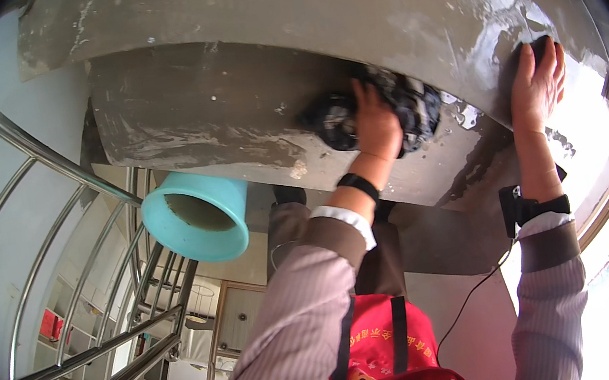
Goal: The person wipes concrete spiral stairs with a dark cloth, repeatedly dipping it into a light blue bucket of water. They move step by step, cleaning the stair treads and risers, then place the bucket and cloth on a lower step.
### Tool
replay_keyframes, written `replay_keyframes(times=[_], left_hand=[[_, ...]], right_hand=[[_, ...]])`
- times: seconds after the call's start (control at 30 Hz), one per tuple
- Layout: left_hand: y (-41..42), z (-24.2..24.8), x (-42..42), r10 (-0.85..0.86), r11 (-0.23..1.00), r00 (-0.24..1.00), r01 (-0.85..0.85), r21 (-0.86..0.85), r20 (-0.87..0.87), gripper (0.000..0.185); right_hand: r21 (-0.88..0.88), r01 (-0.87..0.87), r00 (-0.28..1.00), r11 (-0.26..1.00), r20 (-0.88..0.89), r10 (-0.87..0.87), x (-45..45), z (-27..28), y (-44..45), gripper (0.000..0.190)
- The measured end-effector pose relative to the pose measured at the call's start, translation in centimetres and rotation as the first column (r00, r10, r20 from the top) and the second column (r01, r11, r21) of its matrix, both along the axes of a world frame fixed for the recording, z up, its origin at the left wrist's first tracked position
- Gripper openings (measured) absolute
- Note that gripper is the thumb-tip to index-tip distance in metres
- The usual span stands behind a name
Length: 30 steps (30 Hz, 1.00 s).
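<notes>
My left hand (377, 125) presses a dark, patterned wet cloth (415, 109) onto the lower grey stair tread (183, 102). The hand is slightly blurred, and the cloth bunches out on both sides of it. To the right, my right hand (537, 81) leans on the higher grey step (303, 5), fingers spread a little, beside a shiny wet patch (505, 8). A dark patch shows around its fingertips; whether that is shadow or an object I cannot tell. Water droplets and wet streaks mark the tread near the cloth.
A turquoise plastic bucket (236, 199) of murky water stands left of my arm, close to the tread's edge. Stainless steel stair railing (77, 174) curves along the left, with shelves (63, 331) beyond and below. A thin cable (471, 295) hangs from my right wrist device (538, 208).
</notes>
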<state>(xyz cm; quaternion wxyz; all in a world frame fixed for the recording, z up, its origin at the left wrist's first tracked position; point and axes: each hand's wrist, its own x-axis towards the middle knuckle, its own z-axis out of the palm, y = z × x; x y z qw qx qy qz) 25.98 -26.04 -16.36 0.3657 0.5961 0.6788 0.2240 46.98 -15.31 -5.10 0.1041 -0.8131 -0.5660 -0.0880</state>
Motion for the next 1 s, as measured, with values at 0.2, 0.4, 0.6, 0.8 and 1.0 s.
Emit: replay_keyframes(times=[0.2, 0.4, 0.6, 0.8, 1.0], left_hand=[[-5.9, 0.6, 9.9, -0.550, 0.831, 0.835, 0.550, 0.084, -0.030, 0.029], [-6.0, 1.8, 0.4, -0.501, 0.864, 0.864, 0.503, 0.027, -0.050, 0.025], [-3.4, 3.8, -20.8, -0.177, 0.979, 0.798, 0.204, -0.018, -0.576, 0.028], [-4.3, 2.0, -20.1, -0.209, 0.975, 0.661, 0.079, -0.209, -0.721, 0.030], [-3.0, 1.3, -19.4, -0.269, 0.946, 0.578, 0.008, -0.324, -0.771, 0.029]], right_hand=[[0.003, -0.039, 0.999, 0.999, -0.017, 0.039, -0.2, 0.3, -0.1, 0.063], [-0.001, -0.023, 0.999, 1.000, -0.035, 0.023, -0.6, 0.4, 0.0, 0.064], [0.038, -0.018, 1.000, 0.999, -0.012, 0.019, -0.7, 0.1, 0.1, 0.063], [0.104, -0.027, 0.998, 0.994, -0.051, 0.033, -0.6, -0.5, 0.2, 0.063], [0.104, -0.017, 1.000, 0.994, 0.019, 0.015, -0.8, -0.2, 0.2, 0.058]])
